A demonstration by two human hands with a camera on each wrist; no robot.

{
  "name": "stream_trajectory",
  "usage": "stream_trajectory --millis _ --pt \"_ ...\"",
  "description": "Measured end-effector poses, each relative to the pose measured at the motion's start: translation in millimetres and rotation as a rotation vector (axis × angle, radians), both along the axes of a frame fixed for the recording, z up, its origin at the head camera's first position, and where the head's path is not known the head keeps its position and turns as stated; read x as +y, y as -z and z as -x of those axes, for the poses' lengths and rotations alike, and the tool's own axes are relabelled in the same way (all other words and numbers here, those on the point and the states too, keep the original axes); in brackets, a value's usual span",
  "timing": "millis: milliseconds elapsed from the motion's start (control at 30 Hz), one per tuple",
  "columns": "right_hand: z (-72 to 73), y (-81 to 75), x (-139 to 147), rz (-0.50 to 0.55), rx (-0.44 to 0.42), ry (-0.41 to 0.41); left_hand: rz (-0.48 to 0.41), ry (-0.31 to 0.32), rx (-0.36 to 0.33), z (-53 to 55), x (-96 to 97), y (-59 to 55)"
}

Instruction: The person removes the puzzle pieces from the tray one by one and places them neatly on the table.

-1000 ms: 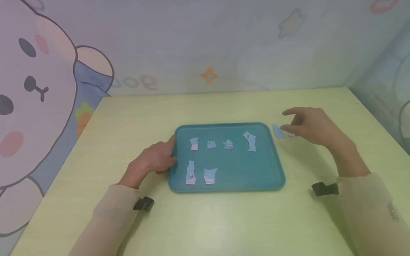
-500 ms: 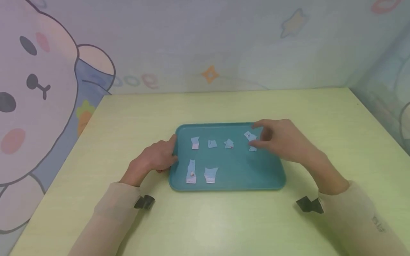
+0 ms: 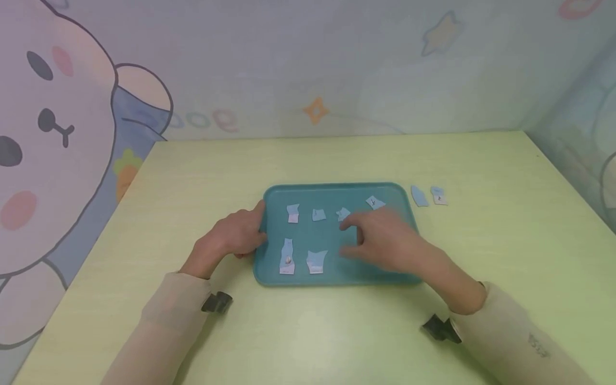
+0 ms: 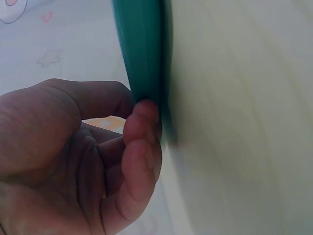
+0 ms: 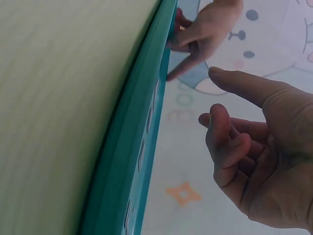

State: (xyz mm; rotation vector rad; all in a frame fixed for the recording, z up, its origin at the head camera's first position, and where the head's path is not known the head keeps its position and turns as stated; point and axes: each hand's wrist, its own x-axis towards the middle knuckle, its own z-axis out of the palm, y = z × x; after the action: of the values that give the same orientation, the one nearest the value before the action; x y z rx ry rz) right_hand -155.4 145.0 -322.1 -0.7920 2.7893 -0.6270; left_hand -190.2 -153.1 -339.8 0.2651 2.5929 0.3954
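My left hand (image 3: 238, 232) grips the left rim of a teal tray (image 3: 337, 279), its thumb and fingers on the edge in the left wrist view. Over the tray's right half hovers my right hand (image 3: 390, 240), thumb and fingers apart with nothing between them. Below its fingers lies bare tray. Flat pale-blue and pink paper pieces lie in the tray: a back row with a small piece (image 3: 293, 213), a squarish piece (image 3: 318, 215), a jagged piece (image 3: 342, 214) and a long piece (image 3: 374, 202) partly hidden by my right hand. In front lie a tall piece (image 3: 287, 258) and a wider piece (image 3: 316, 262).
Two more paper pieces, a curved blue one (image 3: 419, 196) and a blue-and-pink one (image 3: 439, 195), lie on the pale yellow table (image 3: 308, 331) just right of the tray. A wall (image 3: 269, 64) with cartoon prints stands behind the table.
My right hand has moved left and nearer from above the two pieces beside the tray to over the tray's right half. The left hand and the pieces have stayed in place.
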Motion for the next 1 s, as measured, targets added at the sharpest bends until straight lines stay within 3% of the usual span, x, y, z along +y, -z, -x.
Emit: stream_trajectory --millis 200,400,1000 --pt "-7.2 2.4 -21.7 -0.066 -0.069 0.021 0.005 -0.005 -0.001 1.1 -0.2 0.0" --pt "-11.1 11.4 -36.5 -0.111 -0.081 0.019 0.009 0.002 -0.003 1.2 0.9 0.8" --pt "-6.7 23.0 -43.2 -0.135 -0.085 -0.068 0.014 -0.002 0.007 -0.8 0.1 -0.4"
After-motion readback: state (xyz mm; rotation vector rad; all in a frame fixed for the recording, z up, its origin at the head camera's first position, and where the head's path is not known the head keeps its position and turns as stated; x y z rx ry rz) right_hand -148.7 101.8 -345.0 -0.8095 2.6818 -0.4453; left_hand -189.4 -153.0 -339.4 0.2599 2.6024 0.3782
